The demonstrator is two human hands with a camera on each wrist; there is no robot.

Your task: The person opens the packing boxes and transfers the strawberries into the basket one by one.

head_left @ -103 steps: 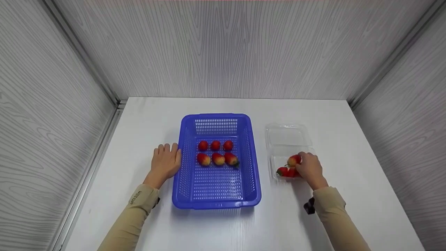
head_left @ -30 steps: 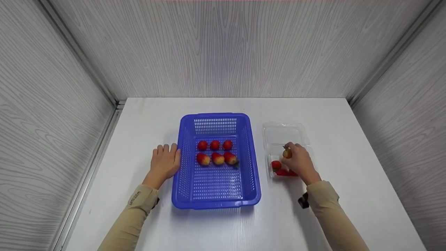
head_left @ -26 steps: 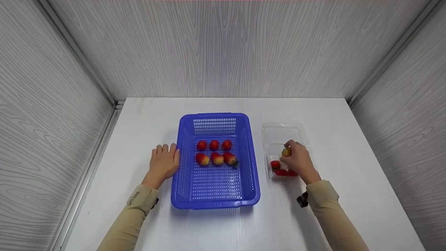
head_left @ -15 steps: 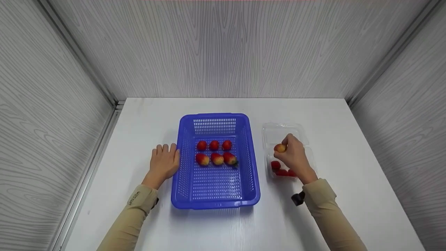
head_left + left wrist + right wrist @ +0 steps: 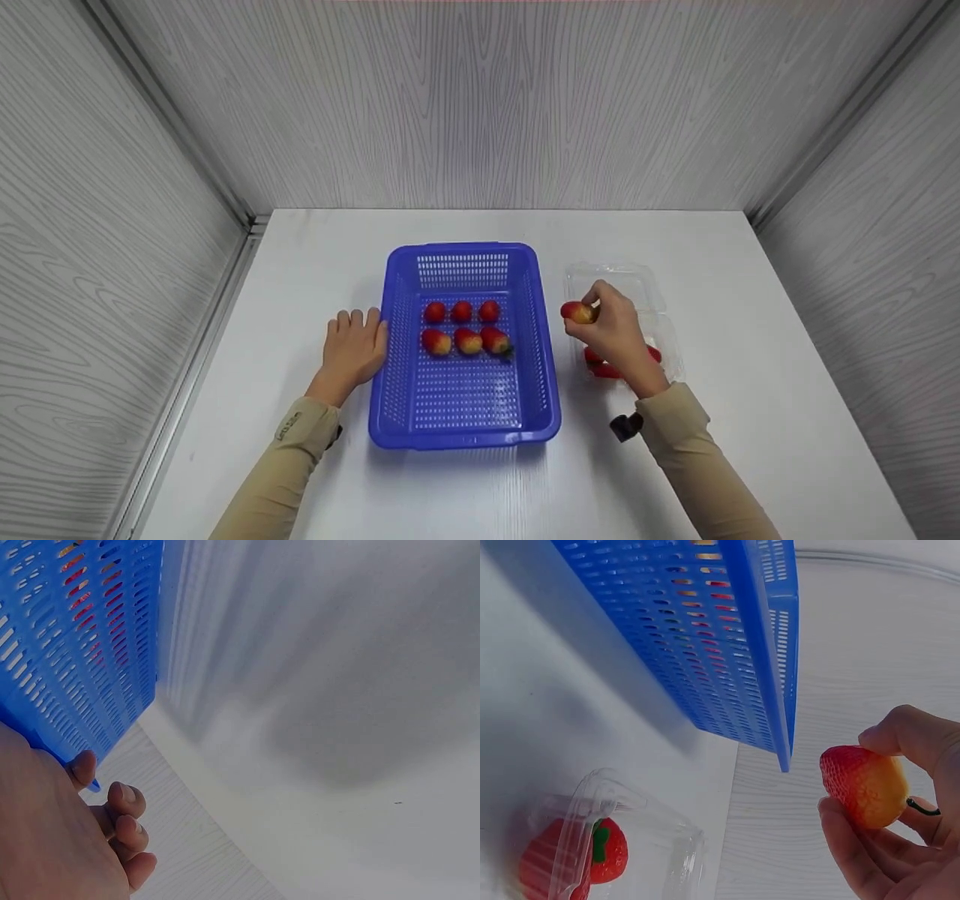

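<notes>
My right hand [image 5: 611,330] pinches a red-and-yellow strawberry [image 5: 577,312] [image 5: 864,785] in the air, between the clear plastic clamshell box [image 5: 616,289] and the right wall of the blue perforated basket [image 5: 549,352] [image 5: 727,637]. More strawberries [image 5: 600,367] [image 5: 592,855] lie in the box, partly hidden by my hand. Several strawberries [image 5: 465,328] sit in two rows in the basket. My left hand [image 5: 356,349] [image 5: 75,840] rests flat on the white table, fingers against the basket's left wall [image 5: 82,645].
The white table [image 5: 480,487] is enclosed by grey wood-grain walls at the back and both sides. The basket's front half holds no fruit. A dark strap [image 5: 626,426] shows at my right wrist.
My right hand has lifted one strawberry out of the clear box and carried it left toward the basket. The left hand and basket have stayed put.
</notes>
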